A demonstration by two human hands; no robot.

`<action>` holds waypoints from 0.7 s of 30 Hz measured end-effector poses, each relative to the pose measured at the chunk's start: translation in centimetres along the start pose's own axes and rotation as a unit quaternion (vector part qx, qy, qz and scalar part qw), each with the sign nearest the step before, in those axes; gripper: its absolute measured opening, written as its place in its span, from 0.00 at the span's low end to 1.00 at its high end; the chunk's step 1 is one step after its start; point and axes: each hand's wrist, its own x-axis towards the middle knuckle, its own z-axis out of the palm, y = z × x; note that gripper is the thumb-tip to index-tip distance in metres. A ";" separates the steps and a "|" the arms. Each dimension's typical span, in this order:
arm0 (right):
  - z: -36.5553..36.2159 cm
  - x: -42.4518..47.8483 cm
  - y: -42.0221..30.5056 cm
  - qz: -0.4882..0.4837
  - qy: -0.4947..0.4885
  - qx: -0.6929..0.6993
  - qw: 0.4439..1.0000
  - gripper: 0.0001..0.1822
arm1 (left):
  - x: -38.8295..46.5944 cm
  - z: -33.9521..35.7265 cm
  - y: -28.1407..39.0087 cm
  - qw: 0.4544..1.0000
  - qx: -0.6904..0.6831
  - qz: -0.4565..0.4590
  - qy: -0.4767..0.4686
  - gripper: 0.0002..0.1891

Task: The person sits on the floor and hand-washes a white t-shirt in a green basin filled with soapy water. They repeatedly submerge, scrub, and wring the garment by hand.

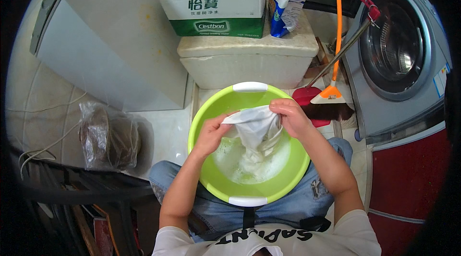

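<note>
A wet white cloth hangs stretched between my two hands, above a lime-green plastic basin. My left hand pinches one end of its upper edge, near the basin's left side. At the other end, my right hand grips the same edge between thumb and fingers. The cloth's lower part is bunched and reaches down into sudsy water. White handles sit on the near and far rim of the basin. What kind of cloth or garment it is, I cannot tell.
Beyond the basin, a toilet-tank-like ceramic block carries a cardboard box and a detergent bag. At right are a broom, a red dustpan and a front-loading washing machine. A plastic-wrapped bundle lies left.
</note>
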 end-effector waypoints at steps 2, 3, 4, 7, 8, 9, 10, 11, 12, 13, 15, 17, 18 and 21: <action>0.5 0.4 0.3 0.023 0.071 -0.061 0.995 0.10 | -0.6 -0.6 0.1 0.997 0.071 0.001 0.017 0.11; 0.7 0.6 0.5 0.035 0.105 -0.092 0.990 0.11 | -0.8 -0.8 0.2 0.994 0.105 0.002 0.028 0.12; 0.6 0.6 0.6 0.017 0.111 -0.175 0.978 0.12 | -0.7 -0.6 0.4 0.992 0.118 0.025 0.049 0.12; 0.1 0.8 1.4 -0.030 0.121 -0.340 0.932 0.13 | -0.3 0.1 0.8 0.984 0.132 0.066 0.100 0.13; 0.1 0.8 1.5 -0.041 0.124 -0.343 0.930 0.13 | -0.1 0.3 0.9 0.985 0.120 0.062 0.104 0.14; 0.1 0.8 1.6 -0.052 0.127 -0.346 0.928 0.13 | 0.0 0.3 1.0 0.986 0.109 0.058 0.108 0.15; 0.3 0.9 1.7 -0.061 0.121 -0.286 0.949 0.13 | 0.0 0.2 1.1 0.988 0.097 0.064 0.100 0.15; 0.6 0.9 1.9 -0.070 0.114 -0.225 0.965 0.13 | 0.0 0.2 1.2 0.990 0.085 0.069 0.092 0.16; 0.8 0.8 2.1 -0.077 0.108 -0.163 0.978 0.13 | -0.1 0.2 1.1 0.991 0.071 0.074 0.083 0.17; 0.9 0.7 1.9 -0.059 0.101 -0.129 0.985 0.13 | -0.2 0.2 1.3 0.994 0.048 0.080 0.054 0.18; 1.5 0.3 1.4 -0.023 0.086 -0.059 0.994 0.13 | -0.7 0.1 2.0 0.996 0.002 0.094 -0.002 0.20; 2.0 -0.2 0.8 0.014 0.062 -0.016 0.998 0.14 | -1.1 -0.2 2.0 0.996 -0.039 0.074 -0.031 0.21; 2.2 -0.5 0.4 0.032 0.049 0.007 0.998 0.14 | -1.4 -0.3 1.9 0.995 -0.058 0.064 -0.045 0.22; 3.0 -1.3 -0.9 0.062 0.010 0.058 0.996 0.15 | -2.5 0.3 2.3 0.991 -0.124 0.022 -0.054 0.22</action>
